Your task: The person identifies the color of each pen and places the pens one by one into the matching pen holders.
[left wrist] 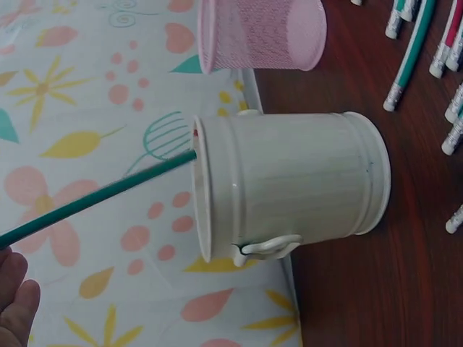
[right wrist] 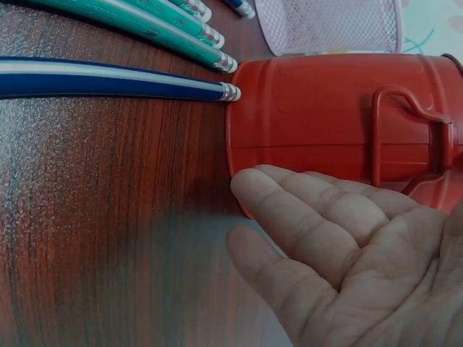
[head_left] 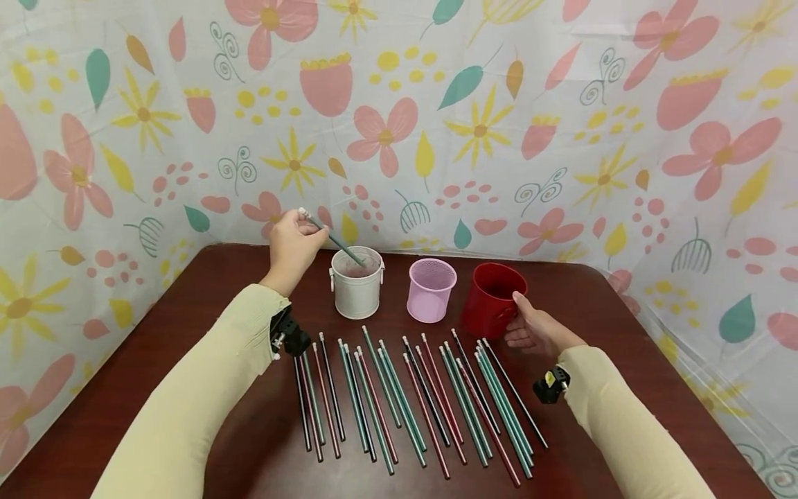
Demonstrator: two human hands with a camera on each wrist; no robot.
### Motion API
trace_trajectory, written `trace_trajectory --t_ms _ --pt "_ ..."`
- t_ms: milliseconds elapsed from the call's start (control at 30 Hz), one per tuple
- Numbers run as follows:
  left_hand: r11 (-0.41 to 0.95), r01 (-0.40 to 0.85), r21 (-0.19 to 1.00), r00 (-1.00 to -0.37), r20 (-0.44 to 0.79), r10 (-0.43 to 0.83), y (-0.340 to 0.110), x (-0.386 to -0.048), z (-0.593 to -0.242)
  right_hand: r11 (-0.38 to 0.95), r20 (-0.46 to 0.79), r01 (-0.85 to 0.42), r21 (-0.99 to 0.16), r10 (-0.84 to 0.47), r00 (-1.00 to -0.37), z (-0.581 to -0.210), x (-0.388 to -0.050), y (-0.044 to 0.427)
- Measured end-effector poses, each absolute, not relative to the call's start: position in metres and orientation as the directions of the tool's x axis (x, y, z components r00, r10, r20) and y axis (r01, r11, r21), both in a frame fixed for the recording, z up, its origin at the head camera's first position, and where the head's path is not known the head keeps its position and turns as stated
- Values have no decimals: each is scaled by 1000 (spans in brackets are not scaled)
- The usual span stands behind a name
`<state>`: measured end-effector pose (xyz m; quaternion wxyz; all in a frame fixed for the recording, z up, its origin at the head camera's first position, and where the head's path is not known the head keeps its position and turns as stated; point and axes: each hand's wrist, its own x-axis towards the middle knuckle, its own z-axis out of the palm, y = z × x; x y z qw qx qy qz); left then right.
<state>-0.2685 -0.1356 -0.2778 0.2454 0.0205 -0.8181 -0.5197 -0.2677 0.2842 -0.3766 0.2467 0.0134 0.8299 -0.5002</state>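
My left hand [head_left: 296,242] pinches a green pencil [head_left: 337,239] near its eraser end. The pencil slants down, its lower end inside the mouth of the white pail [head_left: 357,294]; in the left wrist view only fingertips [left wrist: 18,300] show at the edge. At the right, a red pail [head_left: 489,301] with a side handle stands by my right hand [head_left: 539,329]. That hand's thumb lies near the rim, and its fairly straight fingers [right wrist: 311,224] lie along the pail's side below the handle.
Between the two pails stands a pink mesh cup [head_left: 431,294]. Several green, red and dark pencils [head_left: 430,395] lie in loose groups across the brown table [head_left: 262,443], erasers toward the containers. A flowered cloth [head_left: 399,138] hangs behind the table's far edge.
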Motion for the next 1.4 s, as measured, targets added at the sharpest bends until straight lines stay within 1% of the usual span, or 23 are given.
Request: trace_trajectory --t_ms 167,400,633,800,1000,1400 --pt "481 211 851 -879 380 -286 -135 -272 -284 498 -431 282 -820 -213 -877 -376 -266 283" --pt "459 179 870 -897 336 -288 -135 -274 -292 507 -430 275 -817 -218 -876 -376 -266 280" --pt "519 157 840 -905 332 -265 -139 -274 -309 484 -426 281 -828 -219 -878 -384 -266 272" --pt "506 114 855 -927 275 -256 -134 -277 -322 491 -429 290 -822 -198 -881 -381 -263 274" --pt "491 90 866 -927 253 -276 -125 -280 -332 498 -432 296 -815 -182 -883 -377 -265 278" --pt "515 92 852 -923 268 -278 -120 -288 -353 503 -413 276 -819 -184 -892 -378 -265 279"
